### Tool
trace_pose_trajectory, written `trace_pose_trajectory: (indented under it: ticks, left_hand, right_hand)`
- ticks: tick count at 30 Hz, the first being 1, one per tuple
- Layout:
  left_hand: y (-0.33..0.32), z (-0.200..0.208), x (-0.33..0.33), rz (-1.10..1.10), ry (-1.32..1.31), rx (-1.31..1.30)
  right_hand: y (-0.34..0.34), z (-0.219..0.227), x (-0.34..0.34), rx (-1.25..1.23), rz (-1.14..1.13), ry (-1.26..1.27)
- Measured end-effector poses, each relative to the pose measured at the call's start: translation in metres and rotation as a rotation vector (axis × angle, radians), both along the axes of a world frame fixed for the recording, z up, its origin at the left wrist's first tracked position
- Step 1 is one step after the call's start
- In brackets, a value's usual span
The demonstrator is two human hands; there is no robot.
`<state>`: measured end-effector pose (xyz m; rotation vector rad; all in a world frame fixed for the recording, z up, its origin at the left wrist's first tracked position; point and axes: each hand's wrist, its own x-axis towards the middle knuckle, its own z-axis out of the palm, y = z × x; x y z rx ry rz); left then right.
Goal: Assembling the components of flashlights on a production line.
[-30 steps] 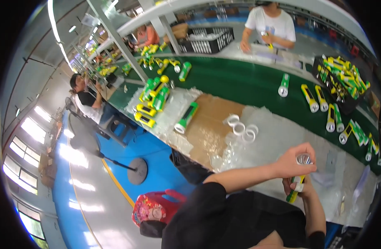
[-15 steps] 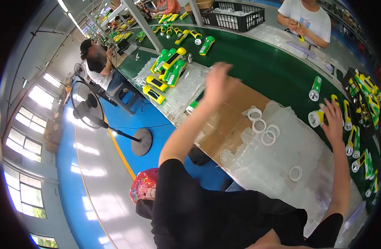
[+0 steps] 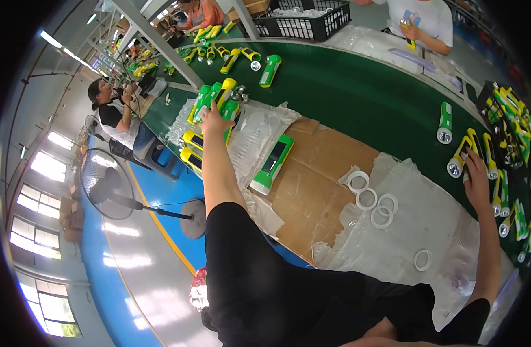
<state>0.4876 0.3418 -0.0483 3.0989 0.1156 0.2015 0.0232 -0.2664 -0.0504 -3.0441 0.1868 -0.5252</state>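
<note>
My left hand (image 3: pixel 216 120) reaches over a pile of green and yellow flashlights on clear ribbed plastic. Its thumb is spread from the fingers, which touch the upper end of a green flashlight (image 3: pixel 202 99); I see no closed grip. At the far right, the fingers of my right hand (image 3: pixel 477 178) are on a yellow flashlight (image 3: pixel 459 157), whose round lens end points toward me. Next to it stretches a row of more flashlights. A single green flashlight (image 3: pixel 273 163) with a white head lies on the cardboard between my hands.
White rings (image 3: pixel 366 199) lie on plastic-covered cardboard (image 3: pixel 317 168) before me. Beyond runs a green conveyor belt (image 3: pixel 346 87). One black crate (image 3: pixel 303 26) stands across it; another (image 3: pixel 489 104), full of flashlights, is at right. Co-workers sit left and opposite. A fan (image 3: pixel 108 184) stands left.
My left hand has moved left and onto the flashlight pile, uncovering the green flashlight on the cardboard. The yellow flashlight at my right hand now lies closer to the row. The whole view has shifted.
</note>
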Motion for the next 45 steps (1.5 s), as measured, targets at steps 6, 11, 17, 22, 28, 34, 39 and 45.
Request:
trace_pose_trajectory:
  ticks: [6, 11, 17, 22, 28, 34, 39, 45]
  left_hand:
    - [-0.023, -0.010, 0.004, 0.011, -0.086, 0.131]
    - [-0.014, -0.044, 0.003, -0.120, -0.369, 0.239]
    - [-0.014, -0.047, -0.011, -0.114, -0.308, 0.276]
    - [0.001, -0.051, -0.013, -0.141, -0.300, 0.078]
    - [-0.037, -0.012, -0.051, -0.426, -0.542, -0.510]
    - [-0.126, 0.042, -0.161, -0.636, -0.164, -1.212]
    - [-0.201, 0.060, -0.285, -0.801, 0.290, -1.534]
    - [-0.288, 0.032, -0.395, -1.060, 0.553, -1.453]
  right_hand:
    - [0.036, -0.001, -0.012, 0.112, 0.013, -0.042]
    - [0.077, 0.007, 0.001, 0.180, 0.066, -0.096]
    - [0.111, 0.017, -0.020, 0.188, 0.109, -0.093]
    - [0.108, 0.007, -0.043, 0.258, 0.084, -0.127]
    - [0.122, 0.011, -0.052, 0.371, 0.143, -0.230]
    - [0.094, 0.022, 0.007, 0.847, -0.085, -0.457]
    - [-0.060, 0.092, -0.015, 0.448, -0.782, -0.774]
    - [0.134, 0.081, -0.075, 1.028, -0.183, 0.167]
